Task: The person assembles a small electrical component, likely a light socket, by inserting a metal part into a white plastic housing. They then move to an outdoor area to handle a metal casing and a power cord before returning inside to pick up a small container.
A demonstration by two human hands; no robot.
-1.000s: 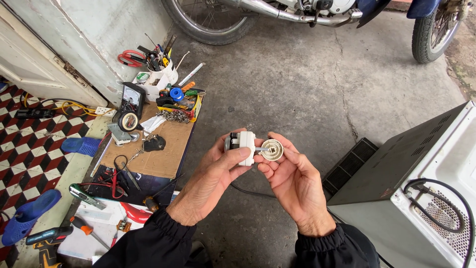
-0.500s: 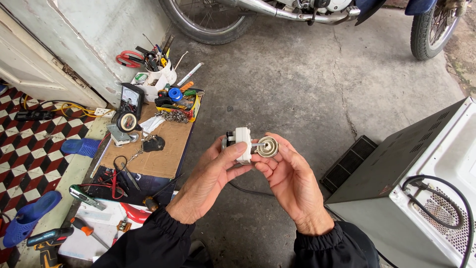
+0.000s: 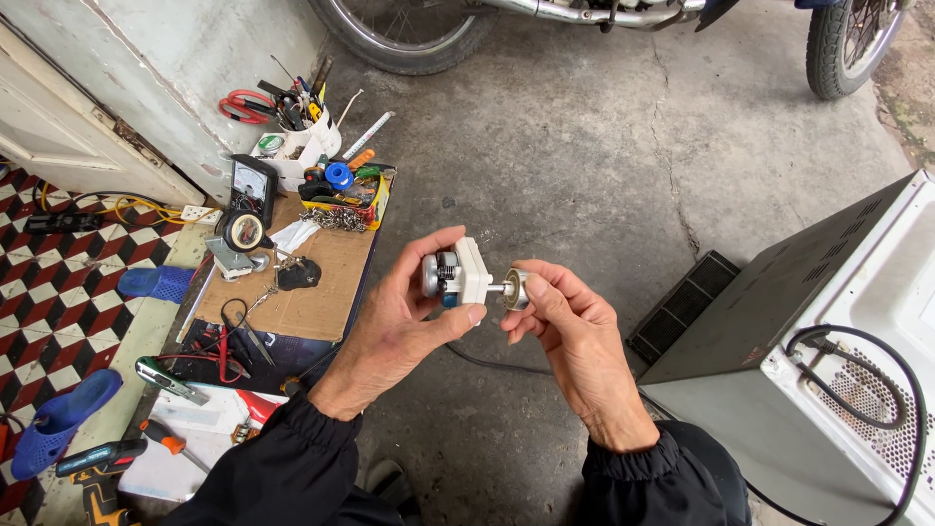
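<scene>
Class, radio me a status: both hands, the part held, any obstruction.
Left hand grips small white motor. Right hand pinches knob on its shaft. Nothing between the hands.

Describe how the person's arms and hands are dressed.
Both arms wear black long sleeves of thin, slightly shiny fabric, gathered into elastic cuffs at the wrists. The left hand and right hand are bare: no gloves, rings or watch visible.

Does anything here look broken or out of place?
Yes. A long crack runs across the concrete floor. The white appliance at the right lies tipped, its vented back up and cord loose. The small part held in both hands looks intact.
</scene>
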